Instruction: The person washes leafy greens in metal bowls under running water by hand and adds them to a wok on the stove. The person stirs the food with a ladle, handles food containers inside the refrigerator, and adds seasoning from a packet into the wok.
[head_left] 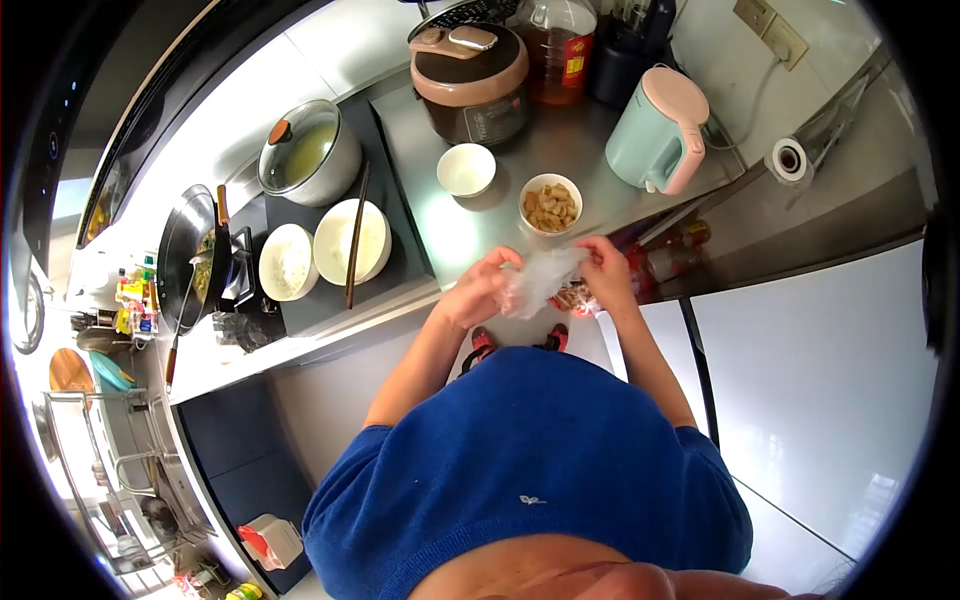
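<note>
A thin, crumpled clear plastic bag [540,280] is stretched between my two hands, just off the counter's front edge. My left hand [483,288] grips its left side with curled fingers. On the other side, my right hand [606,270] pinches the bag near its upper corner. Close behind the bag, a white bowl of light-brown chunks [551,205] stands on the steel counter. To its left is a smaller white bowl [466,170] that looks empty.
Left on the hob are two white bowls, one with chopsticks [357,235] across it, a lidded pot [310,153] and a wok [190,250]. A rice cooker [470,85], an oil bottle [556,50] and a kettle [655,130] line the back. White cabinet fronts [810,350] stand at right.
</note>
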